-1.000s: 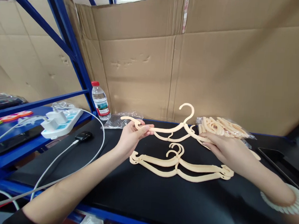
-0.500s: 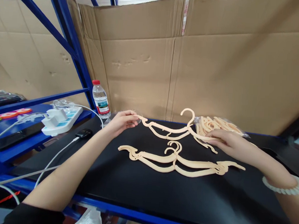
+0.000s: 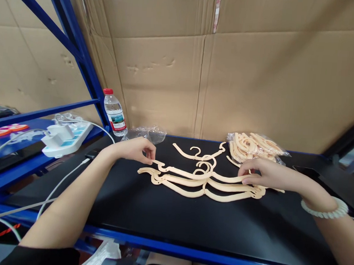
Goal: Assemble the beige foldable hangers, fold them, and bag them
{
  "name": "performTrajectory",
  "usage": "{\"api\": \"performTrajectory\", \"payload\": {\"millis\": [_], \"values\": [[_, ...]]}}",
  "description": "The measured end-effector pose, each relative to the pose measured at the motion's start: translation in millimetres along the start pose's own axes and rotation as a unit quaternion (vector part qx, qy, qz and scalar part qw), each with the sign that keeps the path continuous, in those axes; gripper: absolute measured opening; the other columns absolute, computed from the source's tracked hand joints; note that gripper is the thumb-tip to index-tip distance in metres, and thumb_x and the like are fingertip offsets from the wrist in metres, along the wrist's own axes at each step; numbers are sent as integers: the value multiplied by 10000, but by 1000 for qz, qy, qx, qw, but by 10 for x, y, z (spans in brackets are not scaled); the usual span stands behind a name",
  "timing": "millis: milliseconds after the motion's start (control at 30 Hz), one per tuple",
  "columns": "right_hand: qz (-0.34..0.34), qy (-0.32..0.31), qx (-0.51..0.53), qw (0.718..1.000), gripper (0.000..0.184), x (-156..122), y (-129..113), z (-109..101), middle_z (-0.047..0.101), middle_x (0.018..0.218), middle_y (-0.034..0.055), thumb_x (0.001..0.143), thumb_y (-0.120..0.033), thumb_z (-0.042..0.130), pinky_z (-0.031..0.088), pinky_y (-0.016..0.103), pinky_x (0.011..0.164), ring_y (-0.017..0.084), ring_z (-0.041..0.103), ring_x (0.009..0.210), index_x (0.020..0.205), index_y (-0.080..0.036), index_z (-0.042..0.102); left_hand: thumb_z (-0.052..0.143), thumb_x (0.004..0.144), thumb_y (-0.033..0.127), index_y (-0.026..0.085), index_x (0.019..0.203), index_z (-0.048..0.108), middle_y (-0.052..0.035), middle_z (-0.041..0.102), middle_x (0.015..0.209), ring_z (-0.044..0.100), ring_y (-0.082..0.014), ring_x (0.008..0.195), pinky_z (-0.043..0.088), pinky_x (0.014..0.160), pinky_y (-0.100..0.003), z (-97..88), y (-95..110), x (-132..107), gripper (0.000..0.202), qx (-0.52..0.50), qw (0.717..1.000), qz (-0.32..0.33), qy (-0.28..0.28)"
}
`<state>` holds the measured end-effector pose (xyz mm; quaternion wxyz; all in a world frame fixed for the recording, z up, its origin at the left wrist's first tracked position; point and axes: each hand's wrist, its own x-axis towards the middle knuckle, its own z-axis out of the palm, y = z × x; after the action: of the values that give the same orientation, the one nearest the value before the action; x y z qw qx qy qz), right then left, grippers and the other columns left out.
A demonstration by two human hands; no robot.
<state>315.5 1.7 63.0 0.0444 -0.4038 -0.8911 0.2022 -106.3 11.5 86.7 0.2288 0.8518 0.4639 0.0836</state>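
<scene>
Between my two hands is a cream clothes hanger (image 3: 189, 174), gripped near both ends. My left hand (image 3: 139, 150) pinches its left tip, and my right hand (image 3: 257, 172) has thumb and fingers closed on its right arm. It lies over or just above the stacked cream hangers (image 3: 191, 193) on the black tabletop; whether they touch I cannot tell. Behind them rests another cream hanger (image 3: 181, 152) with a small hook. A clear bag of folded cream hangers (image 3: 249, 145) sits near my right hand, which partly covers the right ends of the hangers.
A water bottle with a red cap (image 3: 115, 114) and a crumpled clear bag (image 3: 148, 134) stand at the back left. A white power strip (image 3: 67, 139) with plugs and cables is on the left. Cardboard (image 3: 156, 74) walls the back; a blue frame post (image 3: 71, 40) rises at left.
Both hands have lowered the held hanger toward me, from behind the stacked hangers to over them. The hanger lying behind is now in plain view. The camera view has shifted slightly.
</scene>
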Motion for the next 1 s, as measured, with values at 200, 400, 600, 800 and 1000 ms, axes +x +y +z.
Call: {"api": "performTrajectory", "payload": {"millis": [200, 400, 600, 800, 1000], "values": [[-32, -5, 4, 999, 235, 15, 54, 45, 716, 787, 48, 842, -368, 562, 473, 300, 617, 193, 638, 692, 791, -217, 735, 679, 661, 194, 221, 657, 729, 5, 715, 683, 632, -157, 669, 444, 625, -214, 60, 18, 39, 57, 21, 1000, 5, -19], [-20, -28, 16, 999, 163, 26, 56, 61, 715, 794, 38, 818, -300, 600, 490, 298, 667, 187, 654, 719, 816, -208, 735, 706, 642, 194, 229, 673, 745, -3, 725, 705, 642, -161, 668, 450, 615, -211, 53, 13, 36, 60, 23, 999, 0, -29], [-2, 84, 19, 996, 280, 14, 86, 4, 731, 901, 58, 868, -423, 560, 505, 320, 695, 209, 660, 802, 945, -207, 721, 699, 709, 288, 239, 784, 768, -18, 748, 772, 667, -183, 717, 466, 669, -237, 22, -10, 35, 114, 54, 997, -4, 47], [56, 364, 29, 929, 314, 20, 175, -80, 735, 888, 73, 865, -481, 546, 483, 349, 687, 220, 643, 751, 870, -210, 705, 631, 767, 358, 228, 815, 741, -24, 737, 822, 638, -194, 768, 441, 740, -260, 48, -33, 120, 177, 89, 975, 13, 204], [140, 462, 76, 873, 283, 41, 354, -78, 703, 746, 90, 840, -435, 544, 458, 331, 611, 222, 630, 677, 813, -186, 676, 632, 770, 397, 204, 602, 626, 17, 600, 567, 508, -132, 547, 356, 571, -237, 159, -12, 194, 256, 107, 960, 35, 255]]}}
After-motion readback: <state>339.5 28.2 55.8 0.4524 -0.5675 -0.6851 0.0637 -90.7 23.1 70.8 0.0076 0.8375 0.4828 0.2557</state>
